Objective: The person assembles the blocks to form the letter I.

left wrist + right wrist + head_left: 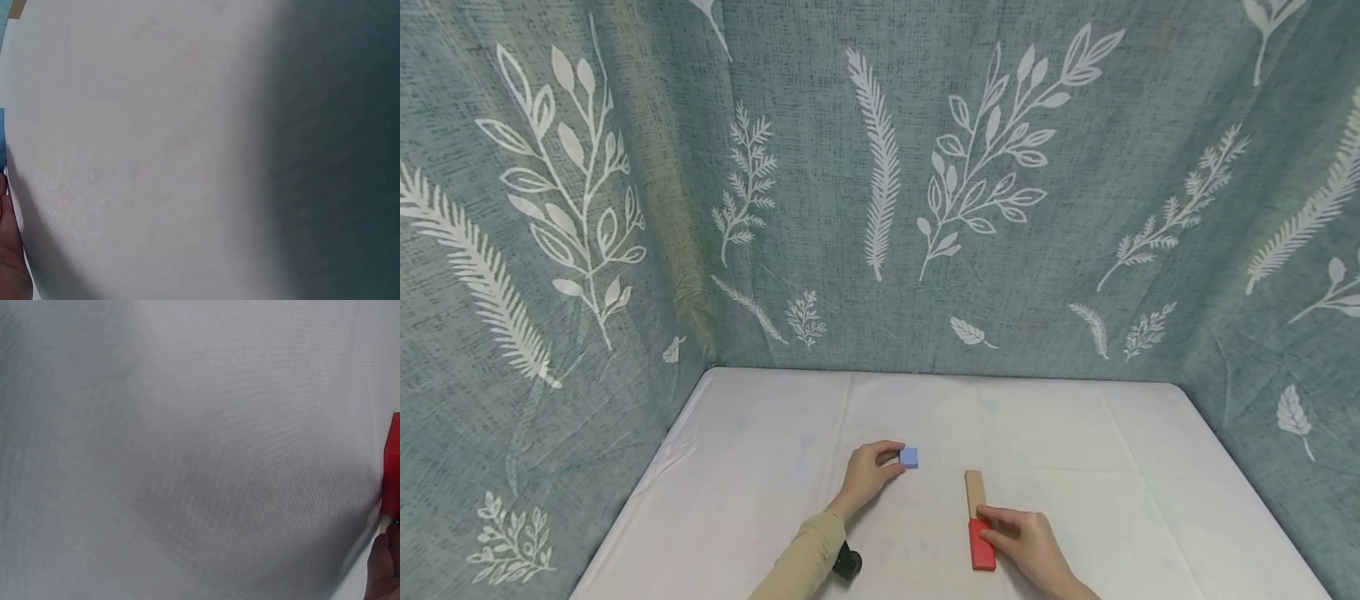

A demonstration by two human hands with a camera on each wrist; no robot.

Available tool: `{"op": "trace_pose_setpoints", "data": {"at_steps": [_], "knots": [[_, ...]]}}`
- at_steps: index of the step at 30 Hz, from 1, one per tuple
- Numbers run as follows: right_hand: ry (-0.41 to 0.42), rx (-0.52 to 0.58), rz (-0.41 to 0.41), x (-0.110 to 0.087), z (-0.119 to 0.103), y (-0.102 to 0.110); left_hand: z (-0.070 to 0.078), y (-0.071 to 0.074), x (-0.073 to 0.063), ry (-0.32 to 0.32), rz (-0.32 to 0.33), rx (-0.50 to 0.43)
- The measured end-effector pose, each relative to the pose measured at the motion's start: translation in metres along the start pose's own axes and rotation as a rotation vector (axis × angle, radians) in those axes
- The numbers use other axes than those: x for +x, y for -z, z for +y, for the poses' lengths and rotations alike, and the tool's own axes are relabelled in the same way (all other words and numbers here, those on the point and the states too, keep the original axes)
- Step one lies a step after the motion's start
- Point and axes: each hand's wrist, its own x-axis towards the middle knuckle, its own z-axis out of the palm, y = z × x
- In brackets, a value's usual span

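In the head view my left hand pinches a small blue block between thumb and fingers, at the middle of the table. The same blue block shows at the left edge of the left wrist view. To the right, my right hand holds a red block with thumb and fingers at its upper right side. A longer plain wooden block meets the red block's far end, and a fingertip is close to where they join. Whether the red one overlaps the wooden one cannot be told. Part of the red block edges into the right wrist view.
A white cloth covers the table. Blue-green curtains with white leaf prints hang behind it and on both sides. A black device is at my left wrist, beside the beige sleeve.
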Motion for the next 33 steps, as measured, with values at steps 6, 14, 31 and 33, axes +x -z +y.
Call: {"op": "trace_pose_setpoints", "data": {"at_steps": [6, 14, 31, 33], "knots": [[0.011, -0.014, 0.006, 0.0, 0.001, 0.0, -0.002, -0.002, 0.0, -0.01, 0.009, 0.004], [0.019, -0.038, 0.011, 0.0, 0.0, 0.0, -0.001, 0.002, 0.001, -0.014, -0.02, 0.011], [0.016, -0.014, 0.005, 0.0, -0.003, 0.0, 0.016, 0.014, 0.013, 0.015, 0.01, 0.0], [0.014, -0.014, 0.005, 0.0, -0.002, -0.001, 0.024, 0.017, 0.016, 0.015, 0.015, -0.007]]}}
